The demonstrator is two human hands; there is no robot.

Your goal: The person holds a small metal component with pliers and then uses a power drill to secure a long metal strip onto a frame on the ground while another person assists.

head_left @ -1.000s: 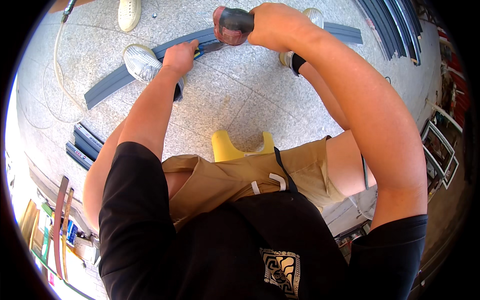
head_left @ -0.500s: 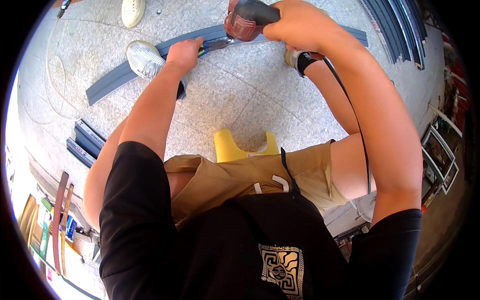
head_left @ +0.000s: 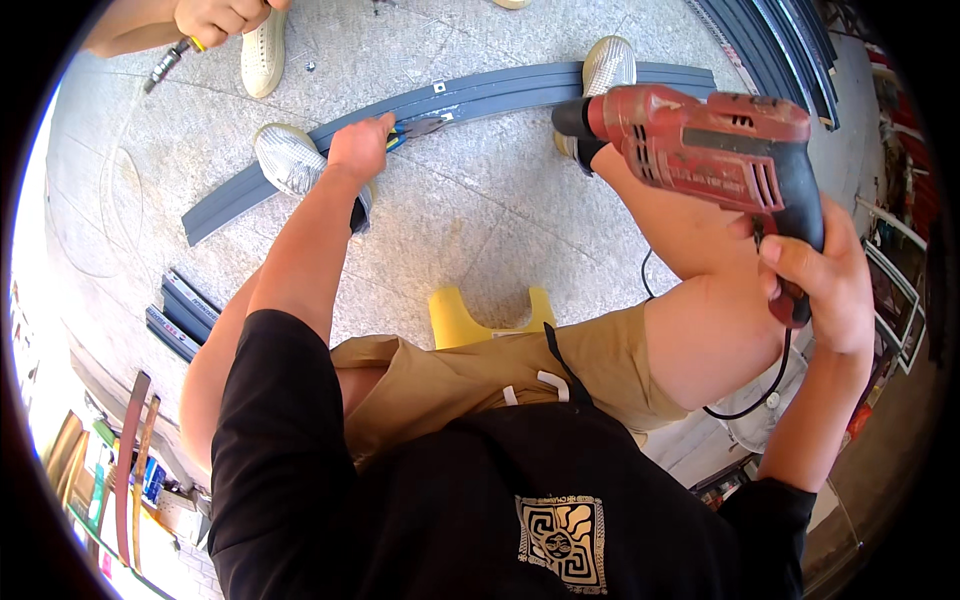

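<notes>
A long grey profile strip (head_left: pixel 510 95) lies across the floor, with my shoes planted against it near both ends. On its near edge rest pliers (head_left: pixel 425 126) with blue and yellow handles, gripped by my left hand (head_left: pixel 357 152); their jaws touch the strip's middle. A small pale square piece (head_left: pixel 438 87) sits on the strip just beyond the jaws. My right hand (head_left: pixel 822 275) wraps round the black handle of a red corded drill (head_left: pixel 685 145), held in the air over my right leg. The drill's black chuck end points left, apart from the strip.
At the upper left, another person's hand (head_left: pixel 220 18) holds a tool with a metal tip (head_left: pixel 165 68). Grey profiles (head_left: pixel 770 50) lie stacked at the far right, short pieces (head_left: pixel 182 310) at the left. A yellow stool (head_left: pixel 455 318) stands between my legs.
My right hand has drawn the drill off the strip, back and to the right. The pale square piece now shows on the strip. Another person's hand has come in at the upper left.
</notes>
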